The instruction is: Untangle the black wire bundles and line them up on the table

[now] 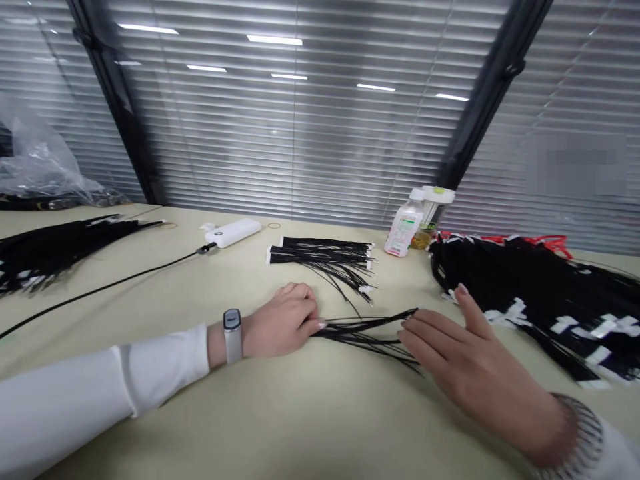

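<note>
A bundle of thin black wires (367, 328) lies on the table between my two hands. My left hand (280, 323) is closed on its left end, thumb and fingers pinched together; that end is hidden under the hand. To the right, my right hand (473, 373) stretches its fingers out flat, thumb raised, with the fingertips at the fanned-out free wire ends. Just beyond my hands rest more black wire bundles (320, 255) with white connectors at the left and small white tips at the right.
A large pile of black wires (530, 287) with white tags spreads at the right, and another pile (65, 247) at the left. A white power bank (233, 233) has a black cable (105, 290) plugged in. A bottle (401, 227) and a lidded cup (435, 213) stand near the blinds.
</note>
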The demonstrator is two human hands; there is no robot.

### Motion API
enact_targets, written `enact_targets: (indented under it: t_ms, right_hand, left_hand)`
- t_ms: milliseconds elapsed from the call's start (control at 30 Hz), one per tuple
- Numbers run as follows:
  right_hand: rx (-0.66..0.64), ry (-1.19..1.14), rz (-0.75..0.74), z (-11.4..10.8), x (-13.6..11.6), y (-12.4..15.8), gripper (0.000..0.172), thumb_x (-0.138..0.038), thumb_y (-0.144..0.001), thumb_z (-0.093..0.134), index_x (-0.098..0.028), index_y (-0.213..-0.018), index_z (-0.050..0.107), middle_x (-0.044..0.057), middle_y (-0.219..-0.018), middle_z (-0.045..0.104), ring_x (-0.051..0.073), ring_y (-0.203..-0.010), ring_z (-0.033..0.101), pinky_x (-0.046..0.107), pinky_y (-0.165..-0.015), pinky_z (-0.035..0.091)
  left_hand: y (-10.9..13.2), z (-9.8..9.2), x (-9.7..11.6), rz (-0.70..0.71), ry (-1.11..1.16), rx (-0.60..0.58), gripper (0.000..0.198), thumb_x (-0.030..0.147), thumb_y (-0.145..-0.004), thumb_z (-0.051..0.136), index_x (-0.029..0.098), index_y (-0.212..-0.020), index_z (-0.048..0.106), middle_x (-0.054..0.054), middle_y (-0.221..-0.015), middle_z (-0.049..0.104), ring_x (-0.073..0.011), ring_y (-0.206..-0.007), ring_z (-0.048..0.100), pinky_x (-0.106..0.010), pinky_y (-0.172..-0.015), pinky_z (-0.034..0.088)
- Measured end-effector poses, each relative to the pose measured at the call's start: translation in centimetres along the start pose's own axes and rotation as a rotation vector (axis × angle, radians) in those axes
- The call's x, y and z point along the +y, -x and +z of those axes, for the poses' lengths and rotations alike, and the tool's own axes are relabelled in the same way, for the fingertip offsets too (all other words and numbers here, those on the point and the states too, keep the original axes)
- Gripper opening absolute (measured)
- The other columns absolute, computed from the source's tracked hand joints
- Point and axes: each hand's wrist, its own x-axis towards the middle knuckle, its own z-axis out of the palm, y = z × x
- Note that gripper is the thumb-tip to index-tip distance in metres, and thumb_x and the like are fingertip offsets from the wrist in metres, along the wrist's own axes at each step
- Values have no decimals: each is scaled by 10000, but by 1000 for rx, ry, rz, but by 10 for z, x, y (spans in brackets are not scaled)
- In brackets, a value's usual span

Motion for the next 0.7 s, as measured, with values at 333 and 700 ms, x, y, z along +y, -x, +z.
enact_targets:
  t_ms: [333,700]
  right_hand:
    - [134,32,-55,-4,0,2,343,-29,-887,316,-200,-925,610,70,-934,701,210,-941,614,551,-1087,47]
    - [153,34,-67,0,7,4,323,-4,-873,357,-188,-953,610,46,-878,701,231,-1009,586,560,-1077,87]
  left_hand:
    - [-2,-5,-3,-292,383,314,352,364,-916,282,189,-677,473,-24,-681,552,-174,-660,519,-325,-669,427]
    - [-3,-3,-6,-320,662,360,339,435,-884,382,201,-638,365,54,-517,418,-98,-484,387,-233,-480,339]
